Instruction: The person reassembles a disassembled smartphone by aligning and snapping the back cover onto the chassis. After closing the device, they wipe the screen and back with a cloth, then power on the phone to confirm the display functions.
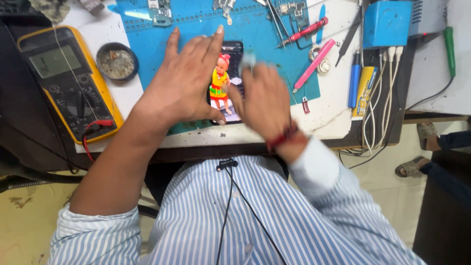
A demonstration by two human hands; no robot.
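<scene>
Left hand (184, 81) flat on a phone (230, 73) with lit screen, on a blue mat (196, 29) on the desk (333, 108); right hand (262, 98), blurred, pressing a pale cloth (248, 60) on the screen; yellow multimeter (66, 81) at left, red screwdriver (306, 32) and pink tool (314, 64) near

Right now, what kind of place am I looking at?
Most likely a phone repair bench: a yellow multimeter, bare circuit boards on a blue work mat, and a phone under the left hand and right hand.
</scene>
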